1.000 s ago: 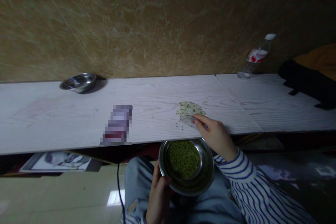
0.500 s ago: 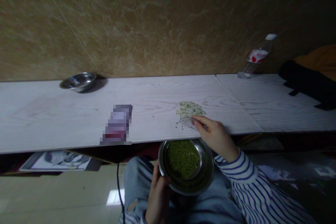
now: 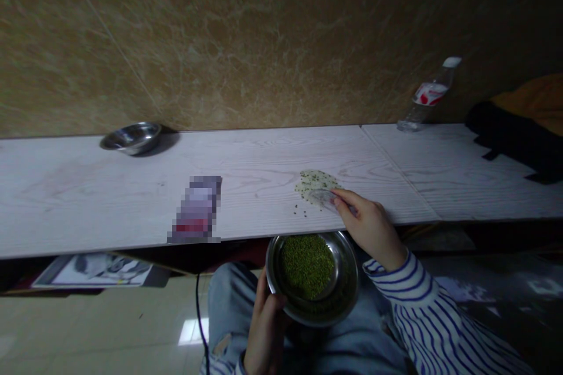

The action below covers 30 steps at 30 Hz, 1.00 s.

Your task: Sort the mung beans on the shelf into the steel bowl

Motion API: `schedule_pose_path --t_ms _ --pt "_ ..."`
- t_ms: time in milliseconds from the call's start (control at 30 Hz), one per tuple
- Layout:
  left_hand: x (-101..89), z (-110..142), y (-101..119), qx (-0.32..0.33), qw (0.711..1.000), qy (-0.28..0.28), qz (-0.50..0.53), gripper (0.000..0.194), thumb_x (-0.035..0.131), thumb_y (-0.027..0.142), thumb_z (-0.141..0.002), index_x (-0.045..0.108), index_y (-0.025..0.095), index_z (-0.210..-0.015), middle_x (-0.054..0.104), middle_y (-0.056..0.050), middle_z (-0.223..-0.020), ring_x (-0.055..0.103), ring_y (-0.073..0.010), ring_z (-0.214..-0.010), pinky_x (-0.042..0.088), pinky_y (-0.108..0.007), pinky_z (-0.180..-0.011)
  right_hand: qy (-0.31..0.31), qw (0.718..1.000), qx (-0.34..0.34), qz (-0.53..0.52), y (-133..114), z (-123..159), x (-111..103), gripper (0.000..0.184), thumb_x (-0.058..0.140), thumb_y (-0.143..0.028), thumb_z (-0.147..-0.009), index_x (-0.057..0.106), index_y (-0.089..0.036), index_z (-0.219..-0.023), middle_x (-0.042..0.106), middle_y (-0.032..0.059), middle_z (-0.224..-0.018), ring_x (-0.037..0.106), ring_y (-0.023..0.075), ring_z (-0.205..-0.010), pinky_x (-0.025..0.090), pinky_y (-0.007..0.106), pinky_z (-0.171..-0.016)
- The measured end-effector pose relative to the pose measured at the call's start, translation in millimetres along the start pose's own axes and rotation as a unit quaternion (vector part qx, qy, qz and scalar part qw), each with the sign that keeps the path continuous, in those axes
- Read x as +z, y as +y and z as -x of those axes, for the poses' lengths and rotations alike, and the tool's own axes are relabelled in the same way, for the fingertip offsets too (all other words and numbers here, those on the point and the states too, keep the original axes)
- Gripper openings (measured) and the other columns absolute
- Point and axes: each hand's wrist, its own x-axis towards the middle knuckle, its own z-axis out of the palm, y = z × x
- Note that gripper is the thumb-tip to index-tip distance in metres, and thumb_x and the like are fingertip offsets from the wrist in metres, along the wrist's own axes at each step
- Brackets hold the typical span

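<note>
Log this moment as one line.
left hand: holds metal bowl of small green beans | right hand: holds clear piece at near edge of pale, green-dotted patch | counter: second bowl, bottle

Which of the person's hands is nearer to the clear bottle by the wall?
Right. The right hand is over the white counter, in front and left of the bottle; the left hand is farther off, past the counter's front edge, holding a metal bowl.

The bare left hand (image 3: 266, 325) grips low. The right arm (image 3: 435, 310), in a blue-striped white sleeve (image 3: 444, 325), slants forward, its bare right hand (image 3: 373, 227) pinching.
</note>
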Motion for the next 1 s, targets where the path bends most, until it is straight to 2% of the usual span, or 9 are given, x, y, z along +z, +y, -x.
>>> schedule_pose_path --t_ms 133,467,800,1000 --pt "1.4 0 1 0.006 1.0 -0.001 -0.006 0.069 0.056 0.018 -0.071 0.042 0.031 -0.137 0.056 -0.005 -0.131 0.045 -0.0286 -0.123 0.041 -0.039 -0.094 0.0 1.0 -0.005 -0.003 1 4 -4 0.029 0.047 -0.023 -0.088 0.066 -0.02 -0.11 0.072 0.0069 -0.103 0.069 0.0207 -0.088 0.055 0.035 -0.08" --pt "2.3 -1 -1 0.006 1.0 0.006 -0.012 0.07 0.055 0.019 -0.07 0.041 0.03 -0.138 0.054 -0.005 -0.133 0.047 -0.0298 -0.12 0.043 -0.04 -0.092 -0.02 0.999 -0.026 0.005 -1 3 7 0.031 0.044 -0.021 -0.089 0.064 -0.02 -0.113 0.071 0.0073 -0.105 0.068 0.0211 -0.091 0.054 0.039 -0.083" --pt "0.4 1 -1 -0.002 1.0 0.005 0.005 0.067 0.054 0.018 -0.073 0.04 0.029 -0.138 0.054 -0.005 -0.133 0.043 -0.0289 -0.123 0.041 -0.039 -0.094 0.007 1.0 -0.006 -0.002 5 19 -11 0.028 0.048 -0.024 -0.088 0.067 -0.019 -0.108 0.072 0.0064 -0.101 0.069 0.0201 -0.087 0.055 0.033 -0.081" --pt "3.6 3 0 -0.001 1.0 0.002 0.008 0.068 0.055 0.017 -0.073 0.04 0.029 -0.138 0.056 -0.005 -0.129 0.047 -0.0284 -0.12 0.041 -0.039 -0.093 0.003 1.0 0.009 0.002 10 25 -12 0.027 0.049 -0.024 -0.088 0.067 -0.017 -0.107 0.073 0.0068 -0.099 0.069 0.0201 -0.084 0.055 0.032 -0.081"
